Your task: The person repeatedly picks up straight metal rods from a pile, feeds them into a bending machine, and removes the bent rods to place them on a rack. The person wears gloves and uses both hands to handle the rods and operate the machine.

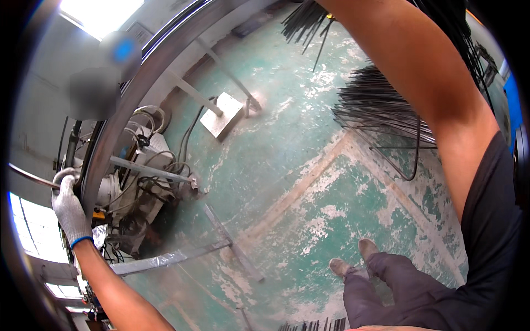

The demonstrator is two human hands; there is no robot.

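My left hand [69,205], in a grey knit glove with a blue cuff, is closed around the edge of a large curved steel bar [144,73] at the far left. The bar arcs from my hand up toward the top middle of the view. A thin round rod [28,176] also runs in from the left edge to that hand. My bare right arm [436,94] stretches from the lower right up past the top edge, so my right hand is out of sight.
A machine with tangled cables and hoses [144,179] stands just right of my left hand. Flat steel strips [165,259] lie crossed on the worn green floor. Bundles of thin dark rods [375,113] lie at the upper right. My shoes [353,259] are at the lower right.
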